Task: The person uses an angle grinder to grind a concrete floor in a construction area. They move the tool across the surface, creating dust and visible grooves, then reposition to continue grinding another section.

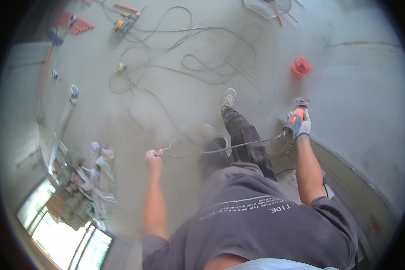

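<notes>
My right hand (pixel 305 125), in a white knit glove, grips an angle grinder (pixel 295 119) with an orange and dark grey body. Its round disc (pixel 302 101) points away from me, above the floor. A grey cable (pixel 244 145) runs from the grinder's rear across in front of my legs toward my left side. My left hand (pixel 154 157) looks bare and is closed on that cable, held out to the left at about the same distance from me. A thin pale strand (pixel 170 146) sticks out beside its fingers.
Long loops of cable (pixel 198 63) lie on the grey floor ahead, with a yellow connector (pixel 121 66) and another power tool (pixel 126 23). A red bucket (pixel 297 68) stands ahead right. Sacks and plastic waste (pixel 76 193) are heaped left, near a window (pixel 54 238). Red pipes (pixel 78 26) lie far left.
</notes>
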Action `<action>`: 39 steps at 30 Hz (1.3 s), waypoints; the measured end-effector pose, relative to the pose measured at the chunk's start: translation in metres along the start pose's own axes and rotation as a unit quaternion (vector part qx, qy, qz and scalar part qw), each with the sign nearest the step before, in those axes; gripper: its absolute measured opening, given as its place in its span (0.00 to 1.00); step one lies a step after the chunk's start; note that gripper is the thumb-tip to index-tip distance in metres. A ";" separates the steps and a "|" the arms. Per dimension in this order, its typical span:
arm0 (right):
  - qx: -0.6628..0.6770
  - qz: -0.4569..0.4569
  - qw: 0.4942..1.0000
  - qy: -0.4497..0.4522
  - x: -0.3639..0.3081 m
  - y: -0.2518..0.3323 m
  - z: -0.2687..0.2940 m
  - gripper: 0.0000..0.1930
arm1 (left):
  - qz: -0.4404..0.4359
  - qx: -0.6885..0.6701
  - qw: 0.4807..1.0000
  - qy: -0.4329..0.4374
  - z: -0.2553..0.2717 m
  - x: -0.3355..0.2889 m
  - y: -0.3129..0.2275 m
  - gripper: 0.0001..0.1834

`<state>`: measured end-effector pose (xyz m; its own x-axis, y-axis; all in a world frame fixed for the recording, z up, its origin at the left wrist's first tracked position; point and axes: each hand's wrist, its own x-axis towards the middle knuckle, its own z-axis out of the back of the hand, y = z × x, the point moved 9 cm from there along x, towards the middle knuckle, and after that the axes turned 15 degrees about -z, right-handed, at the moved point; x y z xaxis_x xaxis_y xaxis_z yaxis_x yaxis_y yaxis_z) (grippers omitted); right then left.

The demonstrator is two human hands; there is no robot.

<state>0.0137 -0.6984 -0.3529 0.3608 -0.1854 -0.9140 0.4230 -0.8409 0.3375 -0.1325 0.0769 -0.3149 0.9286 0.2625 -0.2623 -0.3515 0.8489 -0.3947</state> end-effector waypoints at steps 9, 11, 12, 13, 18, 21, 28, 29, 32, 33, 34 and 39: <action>0.092 -0.042 0.995 -0.009 0.022 -0.025 -0.034 0.29 | -0.054 0.015 0.998 -0.031 0.116 0.113 -0.069 0.20; 0.118 -0.031 0.992 -0.016 0.015 -0.031 -0.045 0.28 | -0.050 0.021 0.998 -0.012 0.132 0.148 -0.076 0.20; 0.134 -0.024 0.991 -0.005 0.014 -0.032 -0.047 0.28 | -0.045 0.028 0.999 0.002 0.141 0.166 -0.083 0.20; 0.150 -0.015 0.988 0.005 0.013 -0.035 -0.048 0.27 | -0.041 0.035 0.998 0.018 0.148 0.184 -0.090 0.20; 0.254 0.040 0.965 -0.047 -0.016 -0.054 -0.052 0.26 | -0.138 0.077 0.986 0.044 0.184 0.306 -0.164 0.22; 0.367 0.073 0.926 -0.048 -0.039 -0.062 -0.064 0.25 | -0.290 0.132 0.946 0.062 0.186 0.398 -0.208 0.21; 0.502 0.236 0.825 -0.106 -0.128 -0.111 -0.067 0.29 | -0.577 0.077 0.806 0.109 0.149 0.552 -0.407 0.16; 0.528 0.241 0.808 -0.100 -0.140 -0.136 -0.065 0.29 | -0.595 0.076 0.791 0.121 0.142 0.563 -0.432 0.16; 0.612 0.213 0.750 -0.134 -0.194 -0.273 -0.073 0.30 | -0.667 0.065 0.724 0.160 0.149 0.569 -0.478 0.17; 0.630 0.244 0.725 -0.134 -0.176 -0.237 -0.088 0.30 | -0.696 0.046 0.698 0.162 0.120 0.598 -0.571 0.16; 0.648 0.270 0.696 -0.153 -0.164 -0.203 -0.099 0.28 | -0.722 0.028 0.671 0.167 0.097 0.608 -0.666 0.16; 0.722 0.283 0.568 -0.274 -0.207 -0.407 -0.126 0.24 | -0.775 0.031 0.559 0.293 0.023 0.555 -0.687 0.16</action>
<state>-0.1281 -0.2541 -0.2728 -0.3809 -0.4323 -0.8174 -0.8989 -0.0339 0.4368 0.6277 -0.3503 -0.1689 -0.0938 -0.9904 0.1016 0.8426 -0.1333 -0.5217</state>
